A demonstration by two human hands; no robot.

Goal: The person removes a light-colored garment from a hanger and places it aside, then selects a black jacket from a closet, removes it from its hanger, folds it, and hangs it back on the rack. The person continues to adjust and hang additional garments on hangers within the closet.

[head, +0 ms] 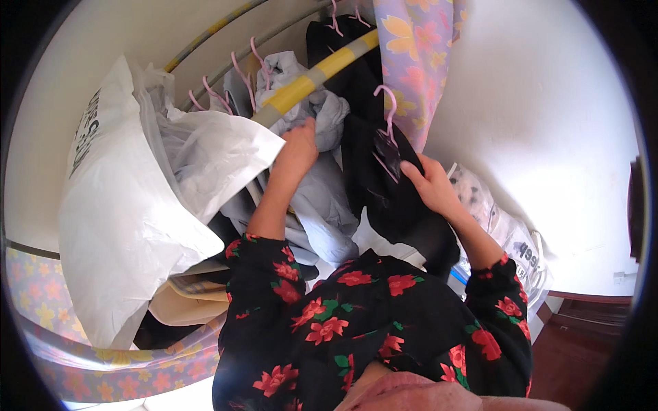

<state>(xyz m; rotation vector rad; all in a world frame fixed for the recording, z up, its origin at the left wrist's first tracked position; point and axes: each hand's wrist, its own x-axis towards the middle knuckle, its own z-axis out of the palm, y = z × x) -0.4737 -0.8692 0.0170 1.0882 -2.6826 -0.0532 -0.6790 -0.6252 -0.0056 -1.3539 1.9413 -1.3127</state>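
My right hand [431,184] grips a black garment [378,205] near its collar, thumb on top. A pink hanger [391,110] sits inside that garment, its hook pointing up and hanging on nothing visible. My left hand [299,146] touches a light grey padded jacket [329,120] just below a yellow-and-grey bar [318,74]. Its fingertips are partly hidden, so I cannot tell whether they grasp the fabric. More pink hangers [240,72] hang on a thin rail [272,33] behind. Another black garment [349,61] hangs farther back.
A large white plastic bag [118,205] bulges at the left, beside my left forearm. Flowered fabric [411,67] drapes at the upper right. Clear bags [509,241] holding soft items stand against the white wall at right. Folded cloth [187,303] lies low at left.
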